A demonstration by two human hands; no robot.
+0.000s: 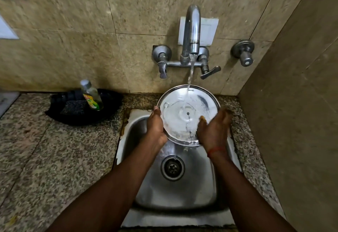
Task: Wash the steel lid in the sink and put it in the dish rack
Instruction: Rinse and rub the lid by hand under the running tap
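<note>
The round steel lid (184, 111) is held tilted over the steel sink (175, 191), its inner face toward me. Water from the tap (192, 30) falls onto the lid's middle and runs off its lower edge toward the drain (172, 167). My left hand (155, 127) grips the lid's left rim. My right hand (214, 131) lies against the lid's right side, blurred, with fingers spread on its surface. The dish rack is out of view.
A black tray (109, 103) on the granite counter (54, 158) left of the sink holds a dish soap bottle (91, 94) and a dark scrub pad (74, 107). A tiled wall stands close on the right. A second valve (244, 53) sticks out of the back wall.
</note>
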